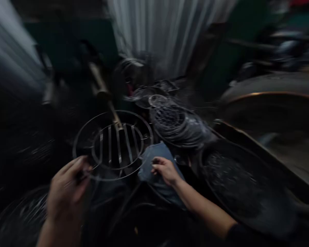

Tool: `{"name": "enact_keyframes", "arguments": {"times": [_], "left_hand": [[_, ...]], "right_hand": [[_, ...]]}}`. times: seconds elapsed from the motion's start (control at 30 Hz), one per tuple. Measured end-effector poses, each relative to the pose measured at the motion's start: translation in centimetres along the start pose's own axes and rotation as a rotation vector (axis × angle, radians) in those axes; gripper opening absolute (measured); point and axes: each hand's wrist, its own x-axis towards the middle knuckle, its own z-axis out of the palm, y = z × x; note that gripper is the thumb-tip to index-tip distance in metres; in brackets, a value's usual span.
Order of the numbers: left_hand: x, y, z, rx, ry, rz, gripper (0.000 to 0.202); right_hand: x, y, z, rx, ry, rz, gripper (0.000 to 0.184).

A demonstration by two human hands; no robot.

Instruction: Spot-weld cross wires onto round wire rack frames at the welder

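The picture is dark and smeared by motion. My left hand point(67, 187) grips the near rim of a round wire grille point(113, 144), two metal rings joined by several straight bars. My right hand point(164, 168) rests with curled fingers on blue denim cloth point(154, 156) just right of the grille; whether it holds anything is hidden. A rod with a brass-coloured end point(103, 92) slants down onto the grille's centre from the upper left.
A stack of wire rings point(180, 127) lies behind my right hand. A big dark round pan point(237, 181) sits at the right. More wire grilles point(18, 216) lie at the lower left. Corrugated metal sheet point(167, 31) stands at the back.
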Motion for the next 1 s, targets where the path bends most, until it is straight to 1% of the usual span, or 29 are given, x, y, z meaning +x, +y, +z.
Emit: {"name": "enact_keyframes", "arguments": {"times": [0.03, 0.07, 0.1, 0.13, 0.23, 0.3, 0.37, 0.43, 0.53, 0.63, 0.7, 0.8, 0.93, 1.0], "left_hand": [[0.5, 0.1, -0.2, -0.091, 0.040, -0.152, 0.024], [1.0, 0.1, -0.2, -0.176, 0.042, -0.212, 0.027], [1.7, 0.0, -0.1, -0.231, 0.036, -0.220, 0.028], [2.4, -0.2, 0.2, -0.279, 0.004, -0.232, 0.028], [4.0, -0.6, 1.0, -0.418, -0.083, -0.274, 0.021], [4.4, -0.7, 1.1, -0.498, -0.134, -0.319, 0.016], [4.2, -0.5, 0.8, -0.543, -0.171, -0.341, 0.014], [3.6, 0.1, 0.2, -0.533, -0.177, -0.331, 0.015], [2.8, 1.2, -0.4, -0.469, -0.134, -0.290, 0.019], [3.2, 1.7, -0.6, -0.446, -0.084, -0.263, 0.021], [4.1, 1.5, -0.4, -0.463, -0.082, -0.247, 0.021], [6.0, 0.9, 0.3, -0.502, -0.111, -0.222, 0.019], [8.7, 0.3, 1.6, -0.575, -0.170, -0.226, 0.016], [10.0, 0.0, 2.3, -0.578, -0.181, -0.222, 0.017]], "right_hand": [[0.1, 0.2, 0.0, -0.011, 0.009, -0.006, 0.034], [0.3, 0.4, -0.1, -0.015, 0.010, -0.002, 0.036], [0.3, 0.5, -0.1, -0.019, 0.002, 0.006, 0.037], [0.3, 0.7, -0.1, -0.020, -0.008, 0.012, 0.038], [-0.1, 1.1, -0.3, -0.019, -0.010, 0.018, 0.041], [-0.2, 1.3, -0.5, -0.020, 0.009, 0.016, 0.043], [0.0, 1.5, -0.7, -0.020, 0.020, 0.021, 0.044], [0.2, 1.6, -0.9, -0.026, 0.015, 0.026, 0.044], [0.5, 1.7, -1.0, -0.059, 0.003, 0.028, 0.042], [0.6, 1.8, -0.9, -0.086, 0.000, 0.033, 0.044], [0.6, 1.8, -0.8, -0.097, -0.004, 0.039, 0.045], [0.6, 1.7, -0.6, -0.110, -0.003, 0.048, 0.046], [0.7, 1.7, -0.6, -0.135, -0.007, 0.045, 0.043], [0.8, 1.7, -0.8, -0.150, -0.014, 0.042, 0.042]]}}
